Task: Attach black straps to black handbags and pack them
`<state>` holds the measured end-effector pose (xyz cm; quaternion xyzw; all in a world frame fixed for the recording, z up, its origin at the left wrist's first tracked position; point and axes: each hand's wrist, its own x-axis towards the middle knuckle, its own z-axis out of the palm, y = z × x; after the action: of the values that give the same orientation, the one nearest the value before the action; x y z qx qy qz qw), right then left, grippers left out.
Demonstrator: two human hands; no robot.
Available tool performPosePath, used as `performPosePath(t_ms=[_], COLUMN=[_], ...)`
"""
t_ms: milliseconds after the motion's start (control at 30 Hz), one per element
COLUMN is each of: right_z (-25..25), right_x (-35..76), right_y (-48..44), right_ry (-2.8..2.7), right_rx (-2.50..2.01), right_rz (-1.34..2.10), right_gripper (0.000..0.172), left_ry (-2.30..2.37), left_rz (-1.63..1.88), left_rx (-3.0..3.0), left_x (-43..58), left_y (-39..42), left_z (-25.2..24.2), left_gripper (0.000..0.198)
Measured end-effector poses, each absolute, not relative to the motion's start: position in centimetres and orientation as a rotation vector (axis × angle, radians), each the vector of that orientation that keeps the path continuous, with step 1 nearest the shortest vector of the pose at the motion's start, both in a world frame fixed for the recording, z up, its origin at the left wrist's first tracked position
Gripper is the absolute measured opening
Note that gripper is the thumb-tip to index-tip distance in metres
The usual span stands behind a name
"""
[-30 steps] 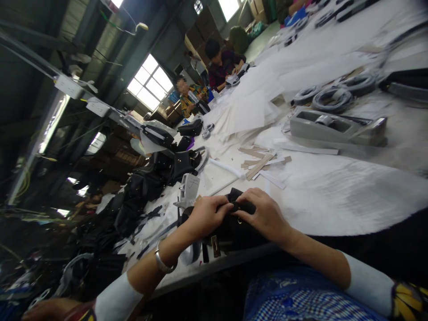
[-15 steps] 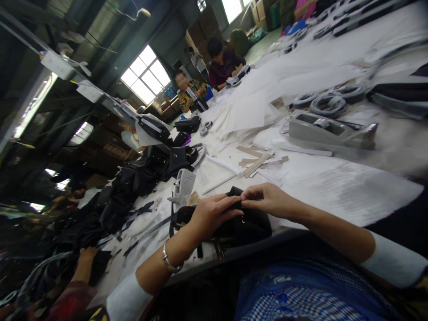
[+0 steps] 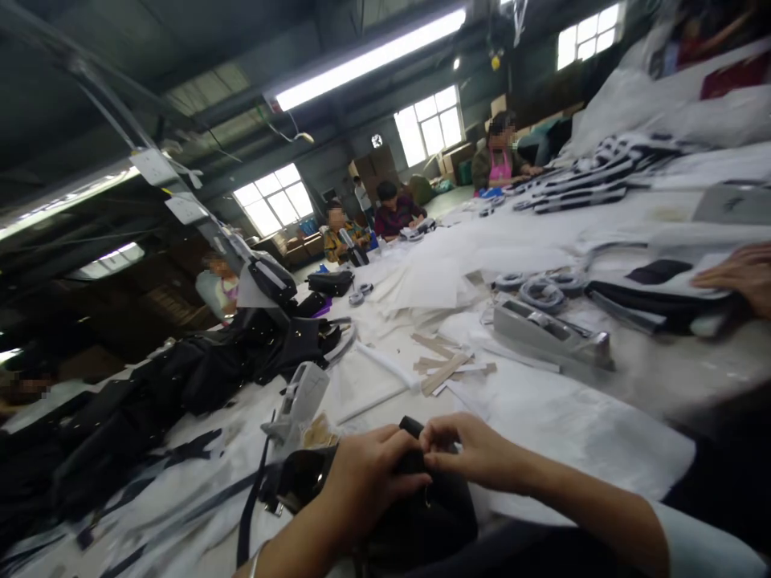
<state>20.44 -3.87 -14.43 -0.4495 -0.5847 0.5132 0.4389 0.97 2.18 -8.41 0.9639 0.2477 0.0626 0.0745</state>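
In front of me at the table's near edge lies a black bag [image 3: 449, 506] with small gold-coloured metal parts. My left hand [image 3: 370, 482] is closed over its upper edge, thumb below and fingers on top. Fingertips of my right hand [image 3: 467, 449] pinch the same edge, close against the left fingers. Whatever small piece sits between the fingertips is hidden. A black strap [image 3: 250, 514] and a shiny black part [image 3: 304, 474] lie left of my left hand.
A grey tape dispenser [image 3: 301, 397] stands just beyond my left hand; another tape dispenser [image 3: 548, 333] is at right. Paper strips [image 3: 446, 373], grey coils [image 3: 542, 293] and piled black bags [image 3: 198, 377] cover the table. A co-worker's hand [image 3: 744, 277] is at far right.
My view has turned right and upward, so my hands and the bag sit lower in it. Both hands stay on the bag's edge. A co-worker's hand has come into view at right.
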Motion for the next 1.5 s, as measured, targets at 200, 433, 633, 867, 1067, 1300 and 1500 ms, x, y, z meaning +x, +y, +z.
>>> performPosePath(t_ms=[200,433,633,867,1067,1300,1500], right_z=[-14.4,-14.0,-16.1,-19.0,-20.2,-19.9,-16.6], right_x=[19.7,20.2,22.2,25.1,26.4,25.8,20.7], right_y=[-4.3,-5.0,-6.1,-8.3,-10.0,-11.0,-9.1], right_ry=[-1.368,-1.384,-1.381,-1.396,-1.409,-1.496,-1.453], right_rx=[-1.175,-1.271,-1.456,-1.678,-1.839,-1.924,-1.387], right_rz=[1.27,1.339,1.339,1.218,1.151,0.815,0.607], right_gripper=[0.012,0.014,0.017,0.017,0.015,0.015,0.025], left_ry=[0.751,0.753,0.78,0.782,0.813,0.87,1.014], left_rz=[0.342,0.349,0.356,0.321,0.31,0.233,0.08], left_rx=[2.881,2.881,2.853,2.822,2.818,2.776,2.674], left_x=[0.8,0.6,-0.1,-0.3,-0.3,-0.2,0.4], left_y=[1.7,1.3,1.6,1.9,1.8,1.4,0.5], left_z=[-8.8,-7.8,-7.9,-8.1,-8.1,-7.6,-6.1], left_gripper=[0.019,0.019,0.021,0.022,0.023,0.025,0.034])
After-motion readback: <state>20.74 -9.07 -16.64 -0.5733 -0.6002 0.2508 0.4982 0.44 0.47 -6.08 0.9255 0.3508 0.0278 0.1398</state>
